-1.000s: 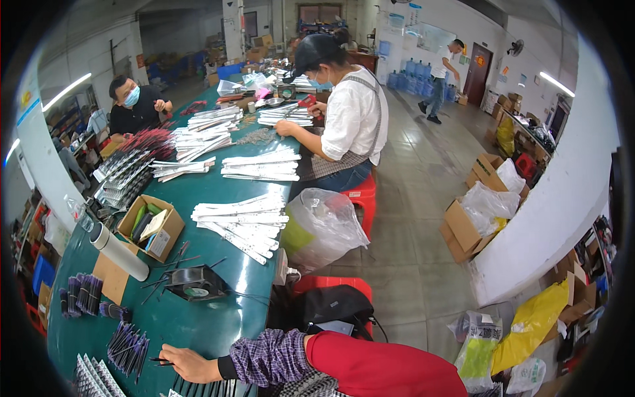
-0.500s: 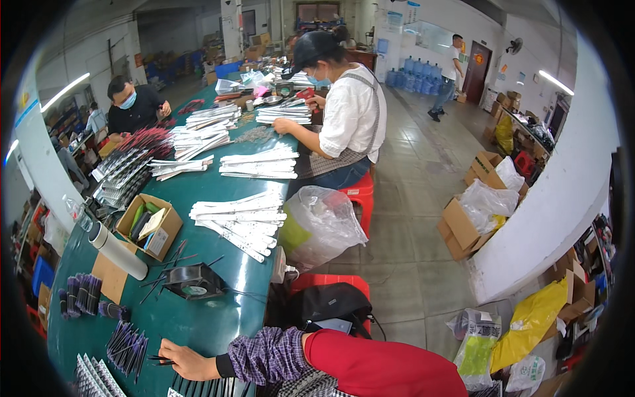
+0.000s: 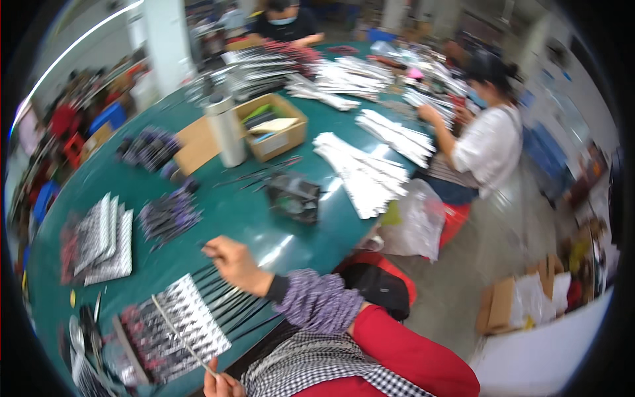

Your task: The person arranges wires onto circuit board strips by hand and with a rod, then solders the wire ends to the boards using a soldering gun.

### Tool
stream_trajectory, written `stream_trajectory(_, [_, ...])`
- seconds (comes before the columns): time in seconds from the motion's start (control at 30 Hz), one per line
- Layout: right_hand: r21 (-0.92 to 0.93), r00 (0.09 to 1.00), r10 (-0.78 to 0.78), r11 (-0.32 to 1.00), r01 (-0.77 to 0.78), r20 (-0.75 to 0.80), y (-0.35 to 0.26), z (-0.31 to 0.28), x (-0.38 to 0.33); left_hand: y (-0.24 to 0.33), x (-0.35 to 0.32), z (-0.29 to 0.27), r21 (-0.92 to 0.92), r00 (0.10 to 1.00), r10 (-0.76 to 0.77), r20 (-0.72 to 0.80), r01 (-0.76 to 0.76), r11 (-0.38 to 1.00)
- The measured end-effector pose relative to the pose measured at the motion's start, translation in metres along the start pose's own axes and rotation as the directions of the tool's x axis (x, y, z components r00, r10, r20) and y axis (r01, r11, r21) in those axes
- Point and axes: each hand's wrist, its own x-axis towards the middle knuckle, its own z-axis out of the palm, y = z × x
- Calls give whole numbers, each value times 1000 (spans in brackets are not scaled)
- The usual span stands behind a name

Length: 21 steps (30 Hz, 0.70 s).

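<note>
Near the table's (image 3: pixel 225 212) close edge, the left hand (image 3: pixel 223 384) pinched a thin stick (image 3: pixel 180 336) lying across patterned strips (image 3: pixel 190 306) — perhaps to keep them aligned — while the right hand (image 3: pixel 238 264), fingers bent, hovered beside dark rods (image 3: pixel 239 309), its grip unclear.

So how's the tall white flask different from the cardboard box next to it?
Shape: the white flask is a round cylinder, while the cardboard box has flat sides and corners.
Colour: the flask is white; the box is tan-brown.
Top: the box is open, with things showing inside, but you can't see inside the flask.
Both stand on the green table.
</note>
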Motion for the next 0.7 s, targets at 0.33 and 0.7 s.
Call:
stream_trajectory(0.33, [-497, 797, 5, 784, 372, 604, -1, 24, 74, -21, -18, -50, -206, 949, 161, -272, -221, 953])
stream_trajectory(0.7, [-597, 701, -170, 411, 689, 692, 82, 135, 81, -40, -60, -49, 179, 905, 266, -332, -217, 960])
